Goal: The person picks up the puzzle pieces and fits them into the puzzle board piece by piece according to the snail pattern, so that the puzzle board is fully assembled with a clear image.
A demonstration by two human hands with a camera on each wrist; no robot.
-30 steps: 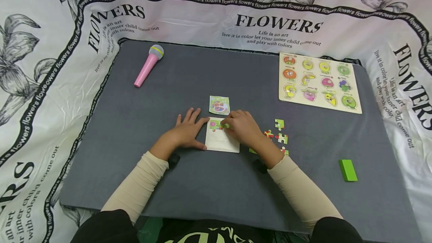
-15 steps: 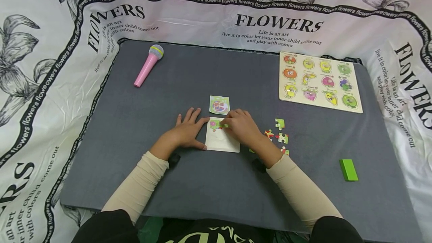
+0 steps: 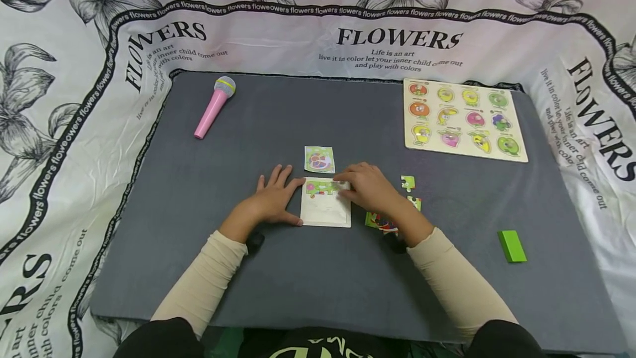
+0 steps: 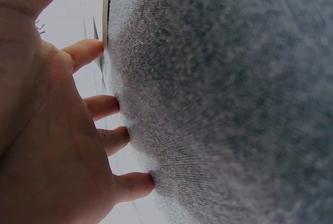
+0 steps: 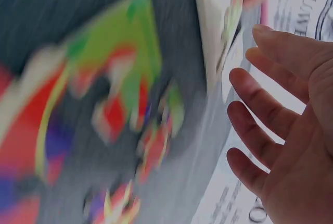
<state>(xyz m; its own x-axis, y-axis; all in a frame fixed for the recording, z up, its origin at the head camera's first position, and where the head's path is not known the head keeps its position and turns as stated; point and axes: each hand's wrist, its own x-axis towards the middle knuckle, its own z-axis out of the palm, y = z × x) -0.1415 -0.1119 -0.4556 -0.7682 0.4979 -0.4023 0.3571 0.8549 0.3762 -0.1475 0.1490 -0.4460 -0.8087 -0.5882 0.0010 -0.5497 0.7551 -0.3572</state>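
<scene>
A white puzzle tray [image 3: 325,215] lies mid-table, with joined green puzzle pieces [image 3: 320,187] along its far edge. My left hand [image 3: 270,200] rests spread at the tray's left side, forefinger by the far corner and thumb by the near one. In the left wrist view the fingertips [image 4: 109,104] touch the grey cloth. Over the tray's far right corner is my right hand [image 3: 370,187]. Its fingers [image 5: 255,83] are loosely extended in the right wrist view, and nothing is between them and the thumb. Loose puzzle pieces [image 3: 381,221] lie under and beside the right wrist.
Just beyond the tray is a small picture card [image 3: 319,159]. A pink toy microphone [image 3: 212,109] lies at the back left. At the back right is a fruit board [image 3: 464,120], with a green block [image 3: 512,246] nearer on the right. Another loose piece [image 3: 408,183] lies right of the hand.
My right hand has drawn slightly right and its fingers have come off the green pieces, uncovering more of the row. The left hand stays at the tray. The head view has shifted a little.
</scene>
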